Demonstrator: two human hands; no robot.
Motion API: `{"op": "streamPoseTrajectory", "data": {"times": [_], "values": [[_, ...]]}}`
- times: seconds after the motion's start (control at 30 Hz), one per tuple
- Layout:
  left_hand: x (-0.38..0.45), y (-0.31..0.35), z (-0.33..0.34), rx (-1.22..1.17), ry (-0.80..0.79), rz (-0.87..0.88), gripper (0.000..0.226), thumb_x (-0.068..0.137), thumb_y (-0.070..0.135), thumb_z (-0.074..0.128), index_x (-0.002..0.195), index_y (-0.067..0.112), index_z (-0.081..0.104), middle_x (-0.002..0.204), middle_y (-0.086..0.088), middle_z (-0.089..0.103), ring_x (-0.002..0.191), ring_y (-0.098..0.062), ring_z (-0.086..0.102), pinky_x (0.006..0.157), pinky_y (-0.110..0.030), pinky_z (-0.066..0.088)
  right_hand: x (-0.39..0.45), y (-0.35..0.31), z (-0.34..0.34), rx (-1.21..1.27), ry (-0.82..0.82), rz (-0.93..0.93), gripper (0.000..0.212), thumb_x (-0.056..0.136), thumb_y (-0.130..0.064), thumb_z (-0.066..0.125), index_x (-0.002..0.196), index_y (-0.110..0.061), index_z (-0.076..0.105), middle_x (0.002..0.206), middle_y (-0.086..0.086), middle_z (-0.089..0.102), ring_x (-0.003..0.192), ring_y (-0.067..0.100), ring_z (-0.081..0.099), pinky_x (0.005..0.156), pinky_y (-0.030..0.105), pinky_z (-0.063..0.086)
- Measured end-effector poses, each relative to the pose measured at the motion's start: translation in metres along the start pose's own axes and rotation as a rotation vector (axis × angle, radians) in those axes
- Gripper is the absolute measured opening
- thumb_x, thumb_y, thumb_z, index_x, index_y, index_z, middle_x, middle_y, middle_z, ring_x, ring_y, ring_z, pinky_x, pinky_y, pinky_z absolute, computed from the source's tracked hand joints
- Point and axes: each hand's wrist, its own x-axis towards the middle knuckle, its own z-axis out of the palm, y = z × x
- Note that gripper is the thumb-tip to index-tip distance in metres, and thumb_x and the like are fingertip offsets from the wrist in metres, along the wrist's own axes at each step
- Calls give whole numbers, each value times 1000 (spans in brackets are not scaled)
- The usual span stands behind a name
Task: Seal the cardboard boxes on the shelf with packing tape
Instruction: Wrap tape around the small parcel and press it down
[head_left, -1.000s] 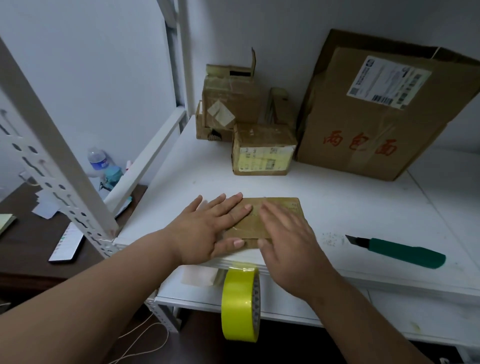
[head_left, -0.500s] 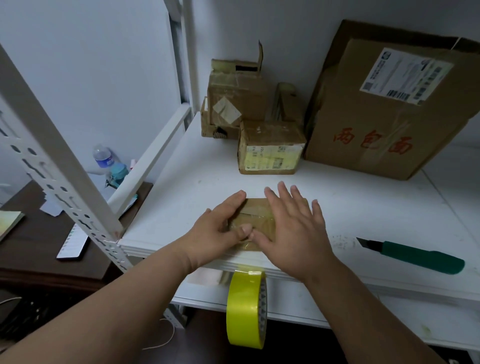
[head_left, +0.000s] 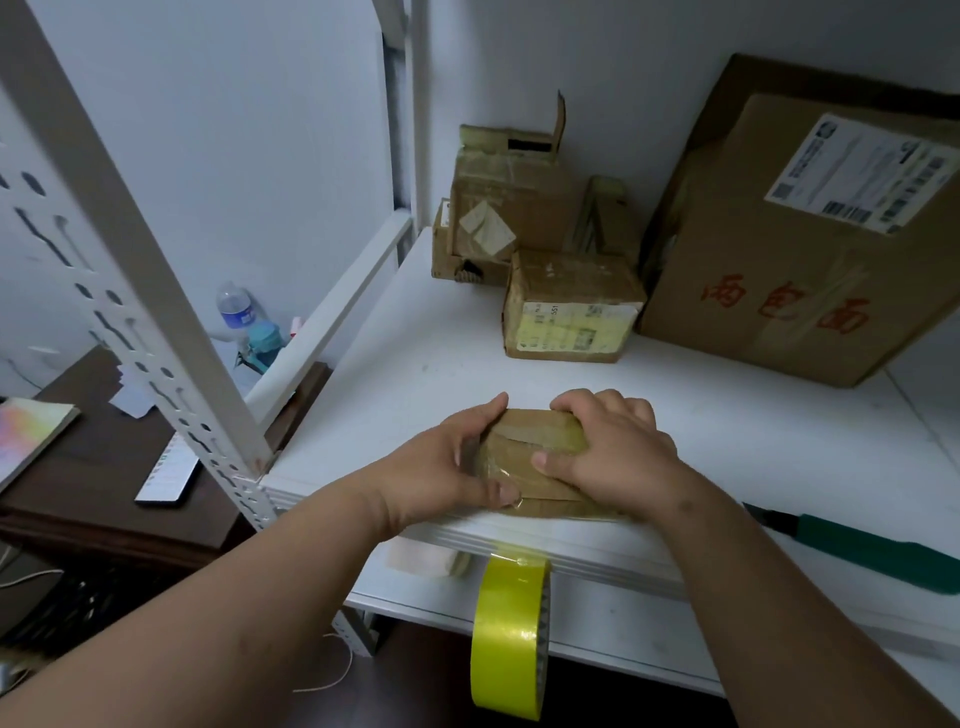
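Observation:
A small flat cardboard box (head_left: 535, 447), wrapped in glossy tape, lies at the front edge of the white shelf (head_left: 415, 374). My left hand (head_left: 447, 462) grips its left side, thumb on the near corner. My right hand (head_left: 613, 452) curls over its right and far edge, thumb on top. A yellow tape roll (head_left: 509, 634) hangs below the shelf edge by a strip of tape that runs up to the box.
A green utility knife (head_left: 862, 551) lies at the right front of the shelf. Behind stand a small labelled box (head_left: 571, 306), a taller opened box (head_left: 509, 208) and a large box with red characters (head_left: 800, 244). A slotted upright (head_left: 130, 270) rises at the left.
Both hands went from lying flat on the box top to curling round its sides. The camera has moved closer.

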Motion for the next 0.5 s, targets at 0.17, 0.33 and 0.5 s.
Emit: {"op": "streamPoseTrajectory", "data": {"times": [0.17,0.33,0.5], "values": [[19,1,7,-337,213,-110,39,88,23,72,125,23,61,121,-9,67,108,-21,66,105,-43,48,12,-10,2,-111,40,80,55,86,-74,37,125,-38,53,129,-2,47,124,26,35,93,45,35],[29,9,9,-190,338,-145,18,97,28,60,90,17,72,90,-9,74,78,-22,62,79,-39,53,17,-4,-3,-2,-32,95,51,92,-68,31,123,-37,57,130,-5,54,126,25,36,97,45,38],[30,13,5,-36,326,-166,23,96,35,59,84,17,69,82,-11,72,71,-24,61,64,-39,52,20,-7,1,-66,-7,83,50,92,-70,31,108,-33,61,118,-7,59,120,27,39,87,44,34]]}}
